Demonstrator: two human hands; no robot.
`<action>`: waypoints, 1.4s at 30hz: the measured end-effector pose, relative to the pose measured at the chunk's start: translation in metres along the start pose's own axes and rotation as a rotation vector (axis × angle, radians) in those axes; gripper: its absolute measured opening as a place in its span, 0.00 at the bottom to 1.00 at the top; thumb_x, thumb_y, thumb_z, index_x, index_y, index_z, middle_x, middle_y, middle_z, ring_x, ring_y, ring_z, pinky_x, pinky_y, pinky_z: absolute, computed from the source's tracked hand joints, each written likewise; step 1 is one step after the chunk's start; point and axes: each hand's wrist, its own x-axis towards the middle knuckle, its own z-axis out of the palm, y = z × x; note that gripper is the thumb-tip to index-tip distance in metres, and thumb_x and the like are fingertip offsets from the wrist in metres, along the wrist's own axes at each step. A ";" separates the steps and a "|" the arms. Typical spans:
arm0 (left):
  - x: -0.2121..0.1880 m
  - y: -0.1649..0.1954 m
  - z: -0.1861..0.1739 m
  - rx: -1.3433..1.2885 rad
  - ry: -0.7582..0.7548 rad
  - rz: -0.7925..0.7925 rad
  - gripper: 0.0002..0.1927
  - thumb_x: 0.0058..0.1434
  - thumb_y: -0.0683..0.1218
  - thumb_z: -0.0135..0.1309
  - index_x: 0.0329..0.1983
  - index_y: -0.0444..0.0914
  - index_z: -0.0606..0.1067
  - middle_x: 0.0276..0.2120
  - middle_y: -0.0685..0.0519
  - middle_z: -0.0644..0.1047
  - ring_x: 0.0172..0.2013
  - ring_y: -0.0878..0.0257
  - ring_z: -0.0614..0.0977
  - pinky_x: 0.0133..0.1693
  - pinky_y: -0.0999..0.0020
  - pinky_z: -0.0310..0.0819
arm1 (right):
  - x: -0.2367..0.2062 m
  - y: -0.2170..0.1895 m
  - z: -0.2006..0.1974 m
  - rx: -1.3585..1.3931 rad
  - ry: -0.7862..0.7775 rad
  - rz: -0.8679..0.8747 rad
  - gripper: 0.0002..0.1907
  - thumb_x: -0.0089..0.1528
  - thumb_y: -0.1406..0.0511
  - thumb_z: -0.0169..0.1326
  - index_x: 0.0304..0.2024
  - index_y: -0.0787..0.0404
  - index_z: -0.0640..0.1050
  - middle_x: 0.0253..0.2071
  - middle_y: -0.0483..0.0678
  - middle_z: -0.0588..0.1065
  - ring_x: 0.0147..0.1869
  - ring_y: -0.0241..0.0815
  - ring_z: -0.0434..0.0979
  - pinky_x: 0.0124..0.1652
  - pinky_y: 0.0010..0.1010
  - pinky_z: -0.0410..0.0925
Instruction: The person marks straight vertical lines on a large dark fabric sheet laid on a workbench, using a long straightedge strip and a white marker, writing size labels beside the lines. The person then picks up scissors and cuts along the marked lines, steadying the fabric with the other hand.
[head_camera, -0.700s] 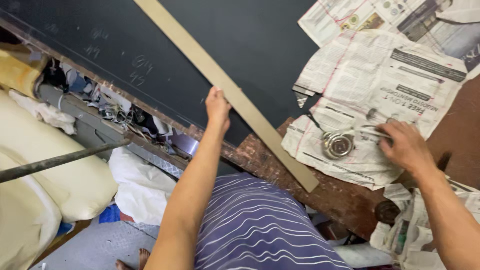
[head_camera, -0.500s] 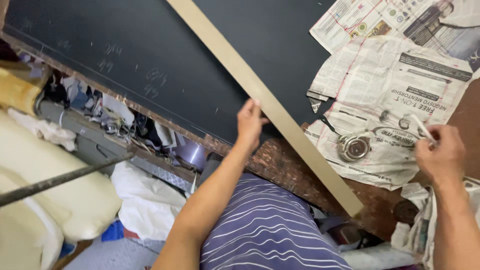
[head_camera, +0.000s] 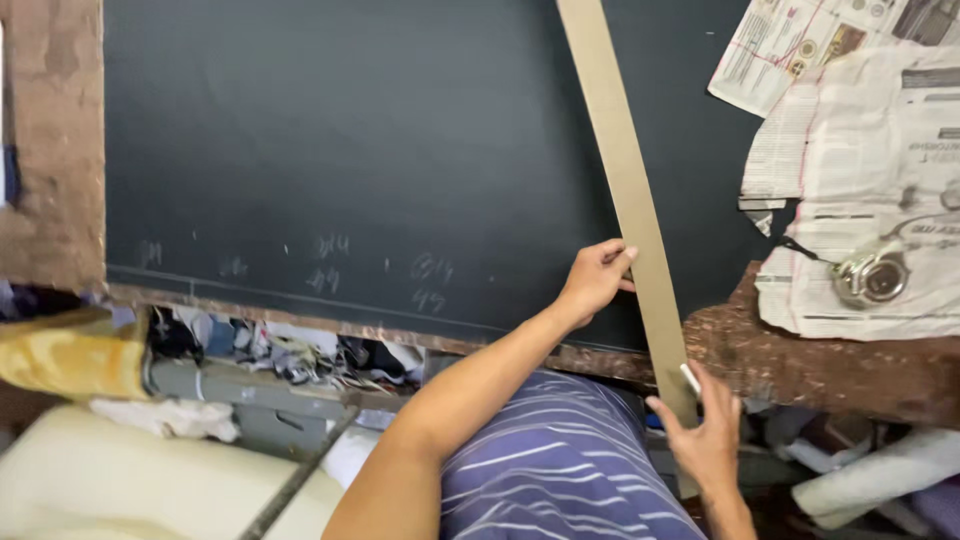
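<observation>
Hands (head_camera: 597, 280) (head_camera: 706, 440) grasping long tan strip (head_camera: 625, 190) on dark sheet (head_camera: 380, 150), newspaper (head_camera: 860, 190) and tape measure (head_camera: 872, 278) well aside.

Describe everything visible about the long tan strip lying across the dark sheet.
The tan strip is long, flat, narrow and straight-edged, like cardboard or thin board. It lies on the dark sheet, running from the top edge of the picture slightly rightward down to the table's near edge. The left hand presses its left edge midway; the right hand holds its lower end, with something small and white at the fingers.
</observation>
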 end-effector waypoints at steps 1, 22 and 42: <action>0.012 0.016 -0.021 0.025 -0.002 0.002 0.14 0.73 0.45 0.49 0.52 0.30 0.77 0.38 0.49 0.82 0.36 0.63 0.83 0.38 0.67 0.81 | 0.004 -0.028 0.018 0.008 -0.010 0.083 0.38 0.50 0.60 0.69 0.62 0.62 0.74 0.53 0.54 0.75 0.56 0.55 0.70 0.52 0.43 0.66; 0.215 0.167 -0.065 1.629 -0.142 0.572 0.58 0.58 0.66 0.69 0.78 0.36 0.50 0.74 0.33 0.50 0.74 0.38 0.44 0.71 0.38 0.31 | 0.065 -0.064 0.093 0.217 0.191 0.116 0.44 0.51 0.57 0.71 0.66 0.64 0.70 0.55 0.58 0.67 0.56 0.56 0.68 0.50 0.44 0.68; 0.253 0.102 0.029 1.642 -0.238 0.438 0.59 0.58 0.71 0.67 0.81 0.41 0.50 0.79 0.46 0.45 0.76 0.40 0.35 0.71 0.32 0.20 | 0.059 0.053 0.090 0.141 0.228 0.109 0.42 0.54 0.62 0.69 0.68 0.65 0.68 0.52 0.54 0.67 0.53 0.52 0.68 0.46 0.40 0.69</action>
